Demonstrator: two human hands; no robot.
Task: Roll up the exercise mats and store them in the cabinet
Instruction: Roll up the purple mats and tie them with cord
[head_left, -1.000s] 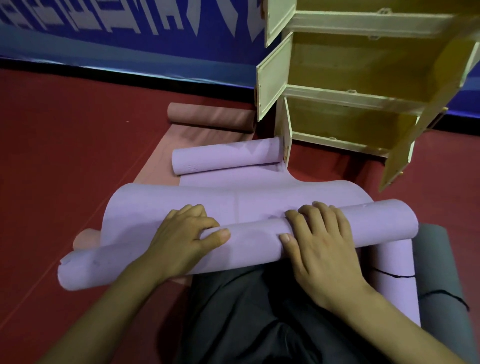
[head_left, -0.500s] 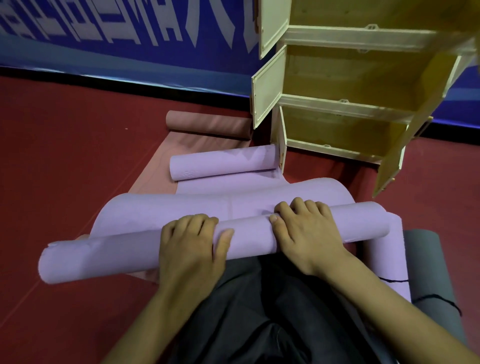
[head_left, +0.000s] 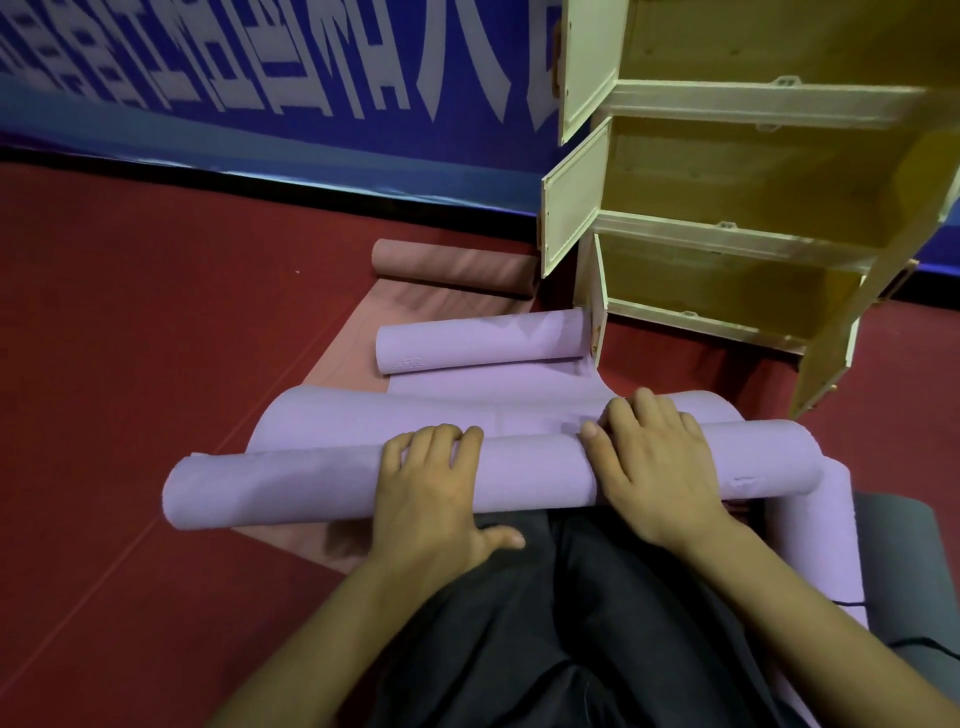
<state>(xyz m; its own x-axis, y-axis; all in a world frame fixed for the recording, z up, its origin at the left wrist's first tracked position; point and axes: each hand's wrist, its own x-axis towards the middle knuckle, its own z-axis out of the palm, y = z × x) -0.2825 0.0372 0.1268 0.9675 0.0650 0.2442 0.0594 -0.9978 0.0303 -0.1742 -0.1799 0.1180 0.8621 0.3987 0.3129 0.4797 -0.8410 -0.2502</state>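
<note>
Fingers (head_left: 441, 441) of both your hands curl over the purple roll (head_left: 530, 475), pinning it so it stays tight.

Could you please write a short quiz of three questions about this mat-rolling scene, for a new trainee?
1. True or false: both the left hand and the right hand lie on the purple roll.
2. Multiple choice: the cabinet doors are A) open, B) closed.
3. Fill in: the pink mat by the wall is ___ rolled.

Key
1. True.
2. A.
3. Partly: its far end is rolled, the rest lies flat on the floor.
</note>
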